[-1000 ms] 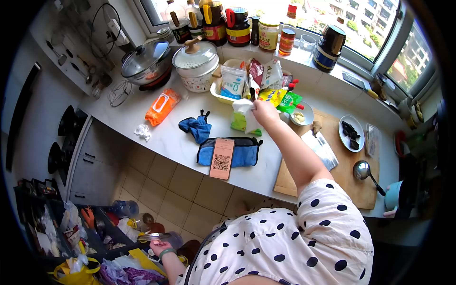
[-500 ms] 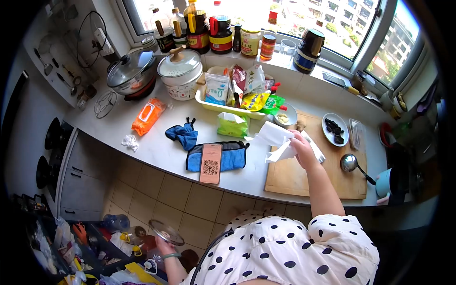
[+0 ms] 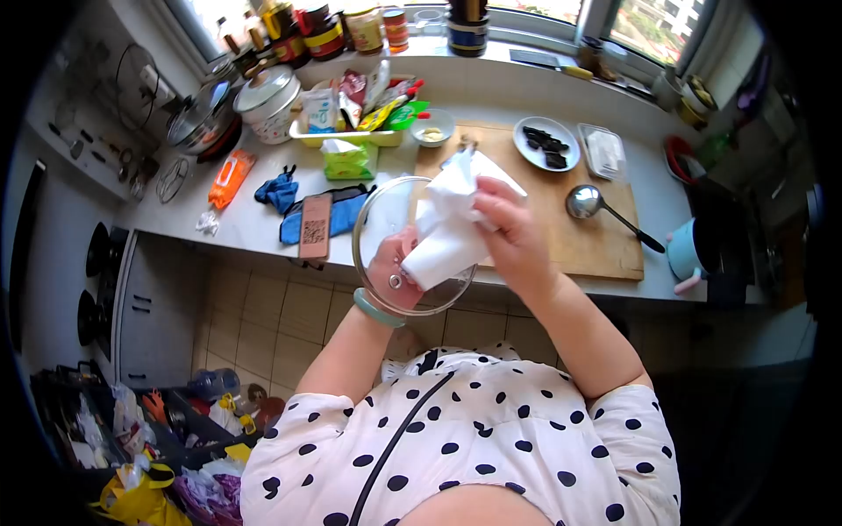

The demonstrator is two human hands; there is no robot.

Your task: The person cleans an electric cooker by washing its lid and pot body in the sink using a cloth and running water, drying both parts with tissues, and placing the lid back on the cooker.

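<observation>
A round glass pot lid (image 3: 379,210) with a metal rim is tilted in front of me, over the counter's front edge. My left hand (image 3: 396,267) is behind it and shows through the glass, closed on the lid from its far side; the grip itself is partly hidden. White paper tissue (image 3: 445,215) hangs from my right hand (image 3: 513,235), whose fingers pinch it. The tissue lies over the right part of the lid and hides some of the glass.
A wooden cutting board (image 3: 561,250) carries a plate of dark pieces (image 3: 557,156) and a ladle (image 3: 592,206). Leftward lie a green tissue pack (image 3: 351,162), a phone (image 3: 315,230) on blue cloth and an orange wipes pack (image 3: 231,178). Opened drawers (image 3: 189,451) stand at lower left.
My left hand has brought the glass lid up from low on the left to in front of me. My right hand has carried the tissue left and down, onto the lid. The view has shifted.
</observation>
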